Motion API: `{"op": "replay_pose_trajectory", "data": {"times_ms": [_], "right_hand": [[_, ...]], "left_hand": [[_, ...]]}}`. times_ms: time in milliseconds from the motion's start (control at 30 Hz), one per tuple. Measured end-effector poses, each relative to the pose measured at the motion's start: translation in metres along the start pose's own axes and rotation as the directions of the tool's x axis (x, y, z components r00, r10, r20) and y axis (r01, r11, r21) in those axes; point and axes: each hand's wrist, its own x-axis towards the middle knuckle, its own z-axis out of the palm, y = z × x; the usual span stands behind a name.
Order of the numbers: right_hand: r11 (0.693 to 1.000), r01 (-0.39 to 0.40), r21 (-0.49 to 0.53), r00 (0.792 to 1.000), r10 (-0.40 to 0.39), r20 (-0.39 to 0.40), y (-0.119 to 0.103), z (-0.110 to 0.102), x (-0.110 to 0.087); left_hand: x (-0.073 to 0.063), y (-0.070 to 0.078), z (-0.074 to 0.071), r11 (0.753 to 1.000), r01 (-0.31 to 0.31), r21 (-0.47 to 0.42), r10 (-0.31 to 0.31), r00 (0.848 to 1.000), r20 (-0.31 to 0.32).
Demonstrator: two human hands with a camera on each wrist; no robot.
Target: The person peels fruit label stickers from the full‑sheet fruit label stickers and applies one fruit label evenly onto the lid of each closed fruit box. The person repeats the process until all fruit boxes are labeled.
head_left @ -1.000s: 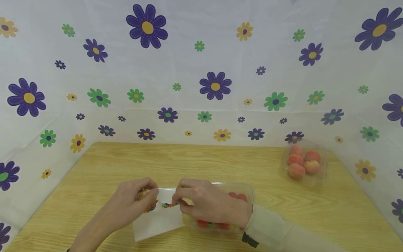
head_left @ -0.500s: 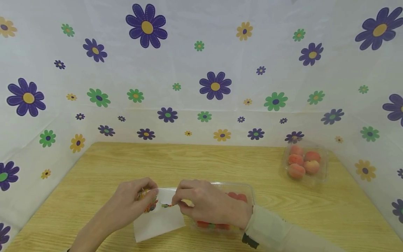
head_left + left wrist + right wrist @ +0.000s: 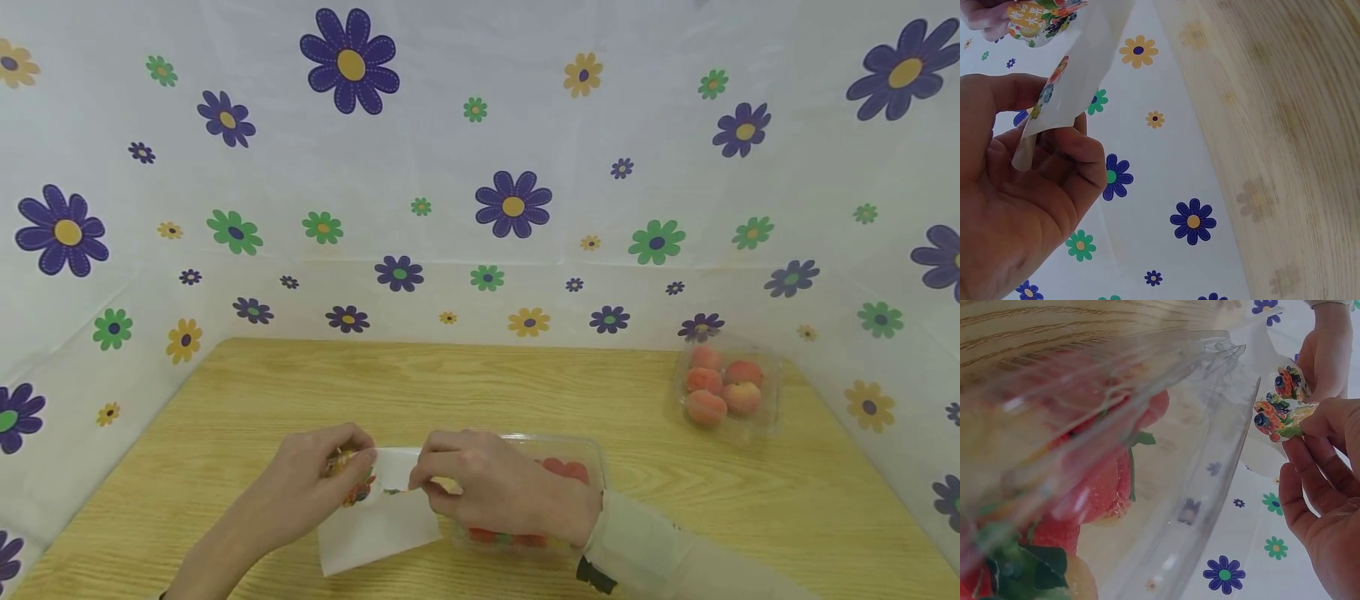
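My left hand (image 3: 311, 475) pinches the upper left of a white backing sheet (image 3: 378, 533) between thumb and fingers. Another colourful fruit print sits on the sheet beside that thumb. With thumb and index finger, my right hand (image 3: 498, 483) pinches a round fruit-printed sticker (image 3: 1279, 419), partly lifted from the sheet. In the left wrist view, the sticker (image 3: 1041, 22) shows orange and dark fruit with white lettering, while the sheet (image 3: 1082, 81) bends up from the left fingers. Below the right hand stands a clear plastic box (image 3: 555, 437) holding strawberries (image 3: 573, 472), partly covered by that hand.
At the back right of the wooden table (image 3: 465, 383) a second clear box (image 3: 771, 408) holds several peaches (image 3: 742, 398). A white flowered cloth (image 3: 420, 150) rises behind the table and along both sides.
The strip of print visible on the sheet between my hands has narrowed, with white showing above it. Both hands stay almost in place.
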Motion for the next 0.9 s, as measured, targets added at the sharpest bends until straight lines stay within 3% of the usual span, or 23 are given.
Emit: {"op": "replay_pose_trajectory", "data": {"times_ms": [533,900], "right_hand": [[0.999,-0.007,0.043,1.000,0.007,0.013,-0.0007,0.0013,-0.0007],[0.998,0.054,0.041,0.998,-0.052,-0.038,-0.0003,0.0042,-0.0006]], "left_hand": [[-0.0004,-0.0019,-0.0007,0.999,0.015,0.051,-0.015,1.000,-0.005],[-0.0004,-0.0031,-0.0010,0.996,0.006,0.085,-0.005,1.000,-0.013]]}}
